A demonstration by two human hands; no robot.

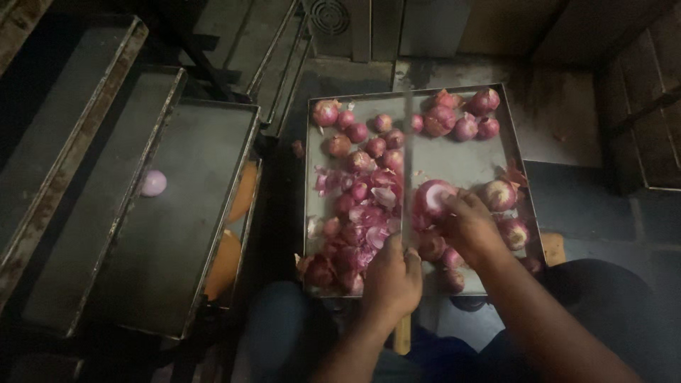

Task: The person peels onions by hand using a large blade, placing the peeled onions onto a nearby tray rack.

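My left hand [392, 280] grips the wooden handle of a long knife [407, 163], whose blade points away from me across a metal tray [512, 135]. Just right of the blade, my right hand [468, 227] holds a partly peeled red onion [433, 197], its fingers on the onion's skin. Several whole red onions [464, 126] lie at the far end of the tray and around my right hand. Left of the blade sits a heap of purple peels [362, 223] mixed with small onions.
A large dark metal tray [177, 234] on the left holds one peeled onion [153, 183]. Orange round shapes [225, 264] show beneath its right edge. More long trays [42, 163] lie farther left. My knees flank the near end of the onion tray.
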